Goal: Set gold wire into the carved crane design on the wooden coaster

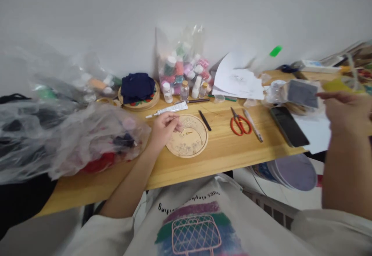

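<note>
My left hand [166,129] is at the left edge of a round wooden embroidery hoop [190,151] lying on the table. Its thumb and fingers are pinched together over pale fabric printed with dark line drawings; what they hold is too small to make out. A small gold stitched mark [188,133] shows on the fabric. Far to the right, my right hand [345,107] is raised, fingertips closed beside a grey square [302,93]. Whether it touches that square, or grips a fine thread, I cannot tell. Between the hands lie a black pen [205,120] and orange-handled scissors [241,124].
A white tube [171,109] lies behind the hoop. Bagged bead bottles [177,70] and paper sheets [238,81] stand along the wall. Plastic bags [87,136] crowd the left. At right are a white pen [253,125], a phone [289,126] and, below the edge, a bucket [295,170].
</note>
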`<action>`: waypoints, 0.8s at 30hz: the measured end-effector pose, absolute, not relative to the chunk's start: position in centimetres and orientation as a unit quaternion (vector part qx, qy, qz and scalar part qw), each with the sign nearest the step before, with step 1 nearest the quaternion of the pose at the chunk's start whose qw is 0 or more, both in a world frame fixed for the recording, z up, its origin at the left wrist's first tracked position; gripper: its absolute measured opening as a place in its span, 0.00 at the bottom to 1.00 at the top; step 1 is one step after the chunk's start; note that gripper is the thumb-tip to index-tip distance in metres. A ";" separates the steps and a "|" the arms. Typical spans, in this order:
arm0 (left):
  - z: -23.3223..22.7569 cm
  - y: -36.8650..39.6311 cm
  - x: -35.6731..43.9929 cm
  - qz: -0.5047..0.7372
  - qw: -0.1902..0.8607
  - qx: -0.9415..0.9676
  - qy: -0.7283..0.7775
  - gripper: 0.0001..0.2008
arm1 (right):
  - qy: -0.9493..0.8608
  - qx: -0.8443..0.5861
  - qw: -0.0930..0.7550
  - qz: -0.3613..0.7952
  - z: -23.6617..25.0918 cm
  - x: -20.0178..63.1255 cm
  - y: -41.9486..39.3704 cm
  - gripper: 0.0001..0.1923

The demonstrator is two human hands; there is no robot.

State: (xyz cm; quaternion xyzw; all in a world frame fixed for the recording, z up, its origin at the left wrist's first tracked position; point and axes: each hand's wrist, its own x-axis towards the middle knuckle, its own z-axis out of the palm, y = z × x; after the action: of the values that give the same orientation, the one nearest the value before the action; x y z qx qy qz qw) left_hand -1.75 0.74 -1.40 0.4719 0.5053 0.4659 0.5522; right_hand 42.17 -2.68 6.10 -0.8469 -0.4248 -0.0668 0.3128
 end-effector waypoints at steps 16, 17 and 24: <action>-2.7 1.5 -2.3 0.488 0.447 0.513 0.547 0.02 | -0.801 -0.470 0.245 0.277 0.4 19.2 2.0 0.09; -2.8 1.4 -2.4 0.480 0.426 0.535 0.549 0.02 | -0.788 -0.483 0.259 0.280 0.1 19.6 2.1 0.09; -2.8 1.2 -2.7 0.309 0.101 0.811 0.486 0.07 | -0.720 -0.574 0.270 0.281 -1.0 20.6 2.5 0.14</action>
State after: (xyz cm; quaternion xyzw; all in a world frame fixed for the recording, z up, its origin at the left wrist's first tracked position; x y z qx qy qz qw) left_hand -2.74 1.20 -2.77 0.8113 0.4861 0.3086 0.1013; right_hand 20.62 2.47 -1.01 -0.5742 -0.7200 0.2814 0.2697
